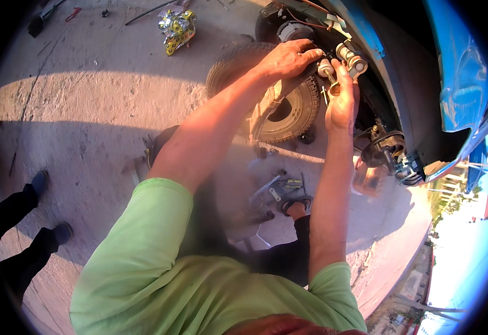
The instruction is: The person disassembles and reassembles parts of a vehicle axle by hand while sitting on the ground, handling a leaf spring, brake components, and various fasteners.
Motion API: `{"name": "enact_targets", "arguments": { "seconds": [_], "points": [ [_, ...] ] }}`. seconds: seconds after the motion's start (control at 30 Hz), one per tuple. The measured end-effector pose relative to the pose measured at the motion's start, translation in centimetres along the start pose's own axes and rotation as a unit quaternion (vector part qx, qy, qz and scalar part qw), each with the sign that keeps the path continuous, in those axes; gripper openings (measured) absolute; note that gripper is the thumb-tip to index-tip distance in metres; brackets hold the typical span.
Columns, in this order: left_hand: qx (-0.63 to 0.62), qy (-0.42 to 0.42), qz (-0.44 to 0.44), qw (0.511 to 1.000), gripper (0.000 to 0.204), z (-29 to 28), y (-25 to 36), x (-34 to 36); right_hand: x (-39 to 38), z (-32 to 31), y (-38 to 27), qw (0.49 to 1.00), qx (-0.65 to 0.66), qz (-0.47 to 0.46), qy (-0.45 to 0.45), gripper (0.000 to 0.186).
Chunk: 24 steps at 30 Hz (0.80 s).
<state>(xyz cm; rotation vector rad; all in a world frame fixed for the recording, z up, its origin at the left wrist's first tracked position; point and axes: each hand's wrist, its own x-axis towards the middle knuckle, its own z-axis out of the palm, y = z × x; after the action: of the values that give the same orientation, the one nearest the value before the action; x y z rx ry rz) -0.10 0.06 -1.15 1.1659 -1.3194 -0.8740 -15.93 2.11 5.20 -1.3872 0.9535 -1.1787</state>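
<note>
My left hand (293, 59) reaches to the underside of the blue vehicle. Its fingers are closed near a dark part, and what they grip is hidden. To its right, my right hand (343, 101) is raised with fingers bent round a metal rod with pale bushings (326, 69). Just above the right fingertips sits a pale cylindrical metal joint (353, 61). A round, ribbed metal part (295, 31) shows beyond the left hand.
A tyre on its rim (301, 114) lies below my hands, with a wooden piece (263, 111) across it. Hand tools (277, 190) lie on the ground near my sandalled foot (296, 209). A crumpled yellow-silver wrapper (177, 30) lies far off. Another person's legs (32, 245) stand left; blue bodywork (464, 67) overhangs right.
</note>
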Motion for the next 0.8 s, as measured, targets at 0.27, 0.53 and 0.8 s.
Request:
{"name": "enact_targets", "arguments": {
  "seconds": [0.27,0.53,0.8],
  "points": [
    [0.131,0.053,0.046,0.989,0.052,0.5,-1.7,0.5,1.3,2.0,0.8,0.998,0.0,0.024,0.058,0.043],
    [-0.051,0.044,-0.046,0.997,0.059,0.4,-1.4,-0.5,1.3,2.4,0.4,0.996,-0.044,0.022,0.079,0.046],
    [-0.248,-0.009,-0.088,0.965,0.054,1.5,-2.4,-0.4,0.7,3.1,0.3,0.995,-0.044,-0.01,0.09,0.042]
  ]
}}
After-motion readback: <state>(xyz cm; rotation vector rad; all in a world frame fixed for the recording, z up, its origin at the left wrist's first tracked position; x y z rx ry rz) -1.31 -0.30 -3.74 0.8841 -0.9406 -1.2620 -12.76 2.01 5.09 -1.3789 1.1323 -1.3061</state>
